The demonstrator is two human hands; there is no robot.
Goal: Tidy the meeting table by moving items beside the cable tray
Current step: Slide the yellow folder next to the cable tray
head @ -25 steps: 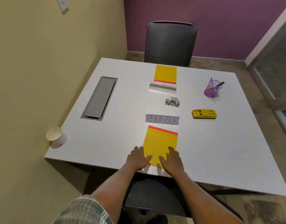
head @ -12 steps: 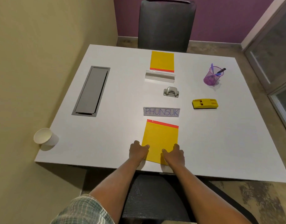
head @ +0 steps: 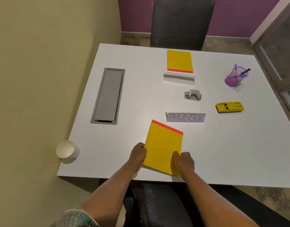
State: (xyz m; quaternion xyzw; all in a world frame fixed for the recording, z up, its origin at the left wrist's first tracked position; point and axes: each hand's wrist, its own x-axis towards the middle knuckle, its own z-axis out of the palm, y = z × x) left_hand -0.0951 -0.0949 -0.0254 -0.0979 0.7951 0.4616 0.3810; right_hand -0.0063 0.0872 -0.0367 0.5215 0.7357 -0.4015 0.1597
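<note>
A yellow notepad with a red top strip (head: 163, 147) lies tilted near the front edge of the white table (head: 137, 102). My left hand (head: 138, 153) grips its left edge and my right hand (head: 184, 161) grips its lower right corner. The grey cable tray (head: 109, 95) is set into the table at the left. A second yellow notepad (head: 179, 60) lies at the far side. Between them sit a white name holder (head: 179, 78), a metal hole punch (head: 193, 95) and a name card reading PHUNSUK (head: 185, 117).
A yellow stapler (head: 229, 107) and a purple pen cup (head: 233, 77) stand on the right side. A white paper cup (head: 67, 150) sits at the front left corner by the wall. Black chairs stand at the far side (head: 180, 23) and under me (head: 164, 203).
Both hands have closed on the near notepad's edges. The pad has turned, its top swung left, and it appears raised off the table at its near end.
</note>
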